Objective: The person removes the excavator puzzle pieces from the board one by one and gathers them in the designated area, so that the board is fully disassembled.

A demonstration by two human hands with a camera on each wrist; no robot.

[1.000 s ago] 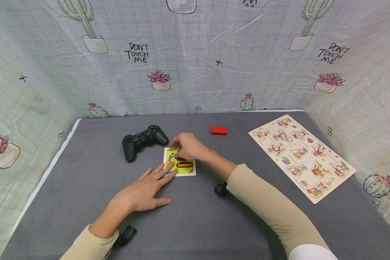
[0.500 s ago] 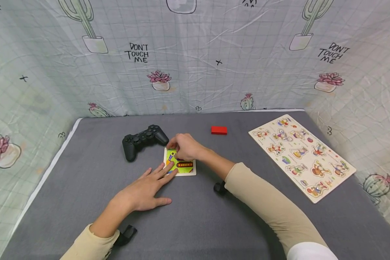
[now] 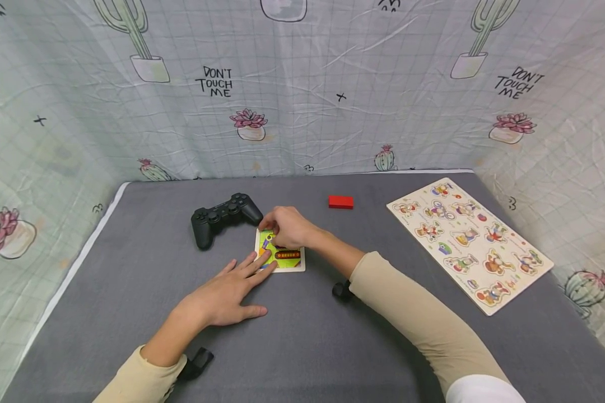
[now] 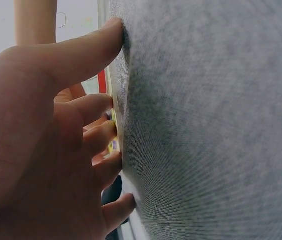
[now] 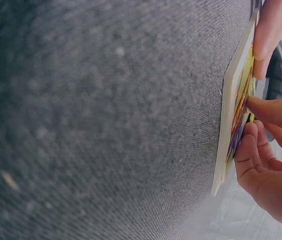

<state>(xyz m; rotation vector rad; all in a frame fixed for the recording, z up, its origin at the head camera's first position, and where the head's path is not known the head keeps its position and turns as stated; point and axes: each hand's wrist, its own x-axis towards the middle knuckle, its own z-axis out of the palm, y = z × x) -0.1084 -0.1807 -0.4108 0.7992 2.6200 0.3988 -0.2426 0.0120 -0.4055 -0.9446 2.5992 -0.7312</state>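
Note:
A small square picture puzzle point(image 3: 288, 263) with a yellow-green digger design lies flat on the grey cloth. The left hand point(image 3: 227, 294) is spread out, its fingertips over the puzzle's near left corner and its thumb on the cloth. At the far edge of the puzzle, the right hand point(image 3: 292, 226) bends its fingers down onto the picture. In the right wrist view, thumb and fingers of that right hand point(image 5: 276, 155) pinch at a puzzle piece on the board point(image 5: 224, 120); the piece is mostly hidden by them.
A black game controller point(image 3: 226, 217) lies just left of the puzzle. Farther back sits a red block point(image 3: 340, 202). On the right is a large wooden board point(image 3: 454, 263) with animal pictures. A printed curtain point(image 3: 302, 84) encloses the back and sides.
The right hand has shifted very slightly at the puzzle's far edge. The left hand stays in place, and the puzzle, controller, block and large board lie as before.

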